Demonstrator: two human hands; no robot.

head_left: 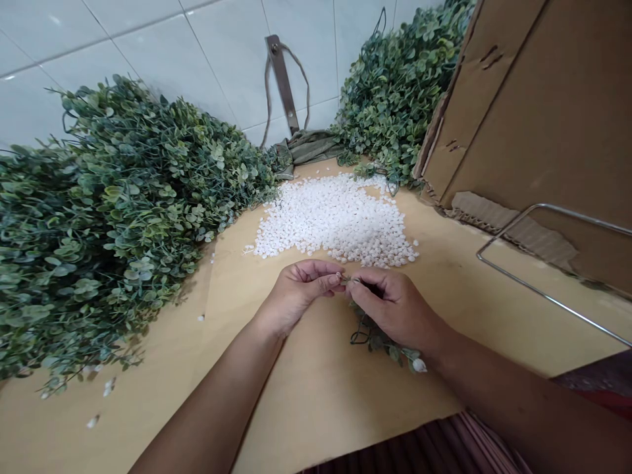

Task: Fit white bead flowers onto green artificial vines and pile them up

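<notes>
My right hand [388, 299] is closed round an artificial leaf sprig [378, 337], with its leaves and a dark looped stem hanging below the palm. At the sprig's lower end shows a white bead-like berry [419, 365]. Thumb and forefinger of my left hand [309, 286] are pinched together at the stem tip, meeting the right fingertips; what lies between them is too small to make out. Just beyond both hands spreads a heap of small white berries [336, 220] on the tan tabletop [296, 401].
Bushy piles of artificial greenery stand at the left [123, 197] and back right [395, 92]. A cardboard box [553, 131] rises on the right, with a bent metal wire frame [548, 299] before it. A strap [284, 85] leans against the tiled wall. Loose berries [93, 421] lie at the left.
</notes>
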